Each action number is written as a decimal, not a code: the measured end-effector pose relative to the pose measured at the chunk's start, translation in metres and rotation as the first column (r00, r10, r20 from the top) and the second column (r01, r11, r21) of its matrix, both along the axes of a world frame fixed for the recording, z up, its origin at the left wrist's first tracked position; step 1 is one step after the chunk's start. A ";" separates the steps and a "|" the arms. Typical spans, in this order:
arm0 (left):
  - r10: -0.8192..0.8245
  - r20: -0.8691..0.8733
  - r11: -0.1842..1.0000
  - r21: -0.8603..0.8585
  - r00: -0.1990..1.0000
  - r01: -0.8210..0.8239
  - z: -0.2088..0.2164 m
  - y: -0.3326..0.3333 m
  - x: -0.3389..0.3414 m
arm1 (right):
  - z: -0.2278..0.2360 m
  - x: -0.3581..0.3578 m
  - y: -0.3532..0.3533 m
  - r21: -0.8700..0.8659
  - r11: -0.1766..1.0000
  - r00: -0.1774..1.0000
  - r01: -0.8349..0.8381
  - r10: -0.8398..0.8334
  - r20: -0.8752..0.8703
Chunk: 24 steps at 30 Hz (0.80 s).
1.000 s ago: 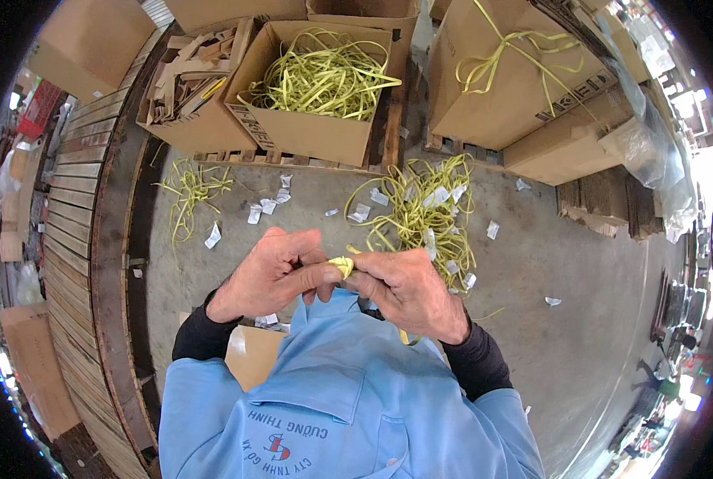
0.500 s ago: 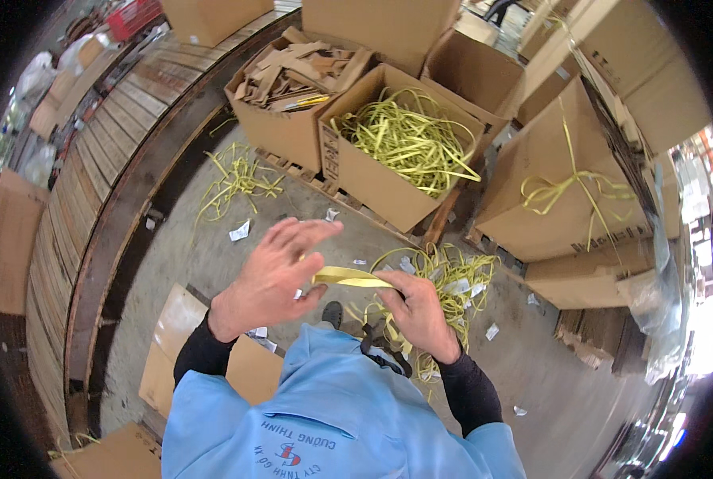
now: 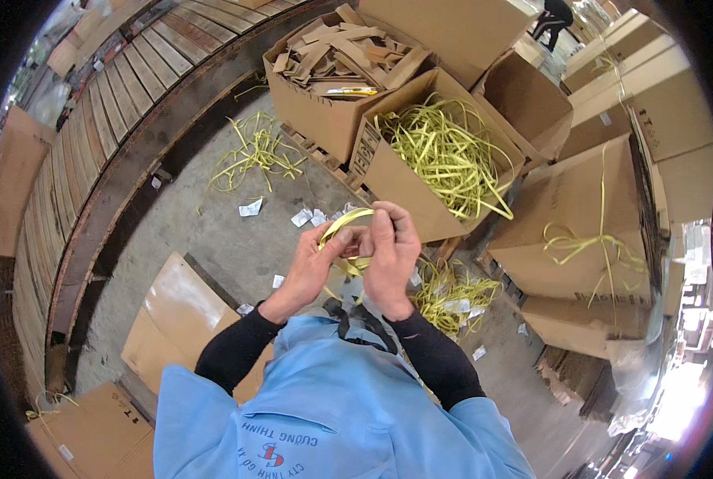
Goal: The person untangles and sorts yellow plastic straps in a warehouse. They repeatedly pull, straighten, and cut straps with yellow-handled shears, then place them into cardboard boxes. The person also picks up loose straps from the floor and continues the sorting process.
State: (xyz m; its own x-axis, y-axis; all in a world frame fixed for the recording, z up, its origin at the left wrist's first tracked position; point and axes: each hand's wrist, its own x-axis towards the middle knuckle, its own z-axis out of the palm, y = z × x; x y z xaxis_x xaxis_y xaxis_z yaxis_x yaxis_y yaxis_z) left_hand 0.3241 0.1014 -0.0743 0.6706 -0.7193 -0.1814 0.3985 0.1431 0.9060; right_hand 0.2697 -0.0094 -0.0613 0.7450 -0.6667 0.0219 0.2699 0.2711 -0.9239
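A loop of yellow strapping band (image 3: 334,230) arches between my two hands in front of my body. My left hand (image 3: 307,267) is closed, pinching the band between thumb and fingers. My right hand (image 3: 390,259) is closed on the band too, its thumb and index finger raised at the loop's right end. The hands almost touch, and some of the band is hidden behind the fingers. More yellow band hangs below them. Beyond my right wrist lies a loose heap of yellow strapping (image 3: 456,295) mixed with white paper scraps.
An open carton of tangled yellow strapping (image 3: 400,172) stands ahead beside a carton of cardboard scraps (image 3: 308,116). Strapped cartons (image 3: 564,215) stand at right. A slatted wooden platform (image 3: 85,148) curves along the left. A flat cardboard sheet (image 3: 177,307) lies left of me. A person (image 3: 554,20) is far off.
My left hand, spread and apart before, has moved right and now pinches the band. My right hand has turned upright beside it, and the band has bent from a flat stretch into a loop.
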 end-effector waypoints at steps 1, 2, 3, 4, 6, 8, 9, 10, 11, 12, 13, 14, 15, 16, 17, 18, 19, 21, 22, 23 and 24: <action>0.099 -0.096 0.992 -0.074 0.990 -0.106 -0.010 -0.009 0.007 | -0.007 0.013 0.002 -0.174 0.984 0.998 0.044 -0.051 -0.034; 0.176 -0.125 0.981 -0.060 0.976 -0.185 -0.019 -0.017 0.011 | -0.013 0.018 0.003 -0.131 0.991 0.996 -0.017 0.005 -0.089; 0.195 -0.085 0.981 0.039 0.977 -0.192 -0.027 -0.019 0.021 | -0.021 0.027 0.002 -0.384 0.923 0.996 0.018 -0.048 -0.070; 0.205 -0.032 0.975 0.092 0.978 -0.201 -0.036 -0.024 0.034 | -0.030 0.040 -0.002 -0.621 0.783 0.998 0.031 -0.056 -0.021; 0.208 0.146 0.964 0.136 0.967 -0.228 -0.053 -0.036 0.062 | -0.050 0.064 -0.012 -0.769 0.639 1.000 0.004 -0.008 -0.002; 0.175 0.256 0.934 0.261 0.951 -0.243 -0.067 -0.046 0.100 | -0.069 0.092 -0.020 -0.680 0.729 0.996 -0.079 0.092 -0.017; 0.135 0.269 0.915 0.336 0.954 -0.224 -0.073 -0.049 0.120 | -0.081 0.114 -0.036 -0.636 0.736 0.973 -0.231 0.172 -0.154; 0.191 0.091 0.877 0.431 0.977 -0.212 -0.078 -0.055 0.143 | -0.093 0.137 -0.053 -0.586 0.731 0.936 -0.351 0.263 -0.233; 0.183 0.083 0.869 0.451 0.980 -0.201 -0.081 -0.060 0.161 | -0.103 0.160 -0.071 -0.534 0.713 0.891 -0.454 0.345 -0.296; 0.181 0.012 0.845 0.509 0.983 -0.162 -0.082 -0.062 0.176 | -0.112 0.181 -0.087 -0.106 0.815 0.808 -0.570 0.533 -0.252; 0.192 -0.034 0.835 0.531 0.981 -0.145 -0.082 -0.065 0.192 | -0.120 0.200 -0.107 -0.037 0.772 0.754 -0.635 0.607 -0.252; 0.172 -0.027 0.808 0.576 0.985 -0.125 -0.083 -0.072 0.208 | -0.128 0.218 -0.127 0.034 0.726 0.696 -0.687 0.671 -0.255; 0.192 0.070 0.801 0.565 0.979 -0.197 -0.084 -0.079 0.222 | -0.136 0.237 -0.146 0.105 0.674 0.636 -0.731 0.729 -0.252; 0.229 0.152 0.780 0.563 0.962 -0.274 -0.085 -0.085 0.236 | -0.147 0.259 -0.164 0.098 0.582 0.547 -0.807 0.800 -0.248; 0.250 0.187 0.743 0.592 0.950 -0.313 -0.087 -0.093 0.253 | -0.161 0.286 -0.187 0.092 0.617 0.573 -0.782 0.769 -0.285; 0.322 0.267 0.708 0.570 0.908 -0.418 -0.086 -0.094 0.269 | -0.179 0.317 -0.211 0.055 0.621 0.588 -0.782 0.764 -0.267; 0.334 0.352 0.672 0.561 0.874 -0.483 -0.087 -0.098 0.289 | -0.203 0.357 -0.227 -0.047 0.770 0.734 -0.636 0.585 -0.345; 0.354 0.518 0.558 0.551 0.778 -0.621 -0.086 -0.100 0.322 | -0.256 0.435 -0.277 -0.650 0.620 0.884 -0.439 0.170 -0.435; 0.476 0.427 0.563 0.523 0.769 -0.639 -0.085 -0.103 0.332 | -0.283 0.467 -0.294 -0.780 0.481 0.895 -0.400 0.020 -0.446; 0.483 0.410 0.570 0.524 0.774 -0.633 -0.086 -0.107 0.343 | -0.310 0.492 -0.311 -0.783 0.323 0.816 -0.532 -0.054 -0.576; 0.501 0.415 0.560 0.514 0.759 -0.650 -0.086 -0.109 0.353 | -0.333 0.511 -0.325 -0.745 0.159 0.740 -0.648 -0.102 -0.665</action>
State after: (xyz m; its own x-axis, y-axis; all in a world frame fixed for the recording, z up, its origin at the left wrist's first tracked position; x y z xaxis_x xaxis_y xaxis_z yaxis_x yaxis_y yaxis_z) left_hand 0.6769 -0.0074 -0.1605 0.9724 0.0534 -0.2272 0.2323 -0.3182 0.9191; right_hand 0.7808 -0.3339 -0.3945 0.9871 -0.1604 0.0020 -0.1440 -0.8918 -0.4290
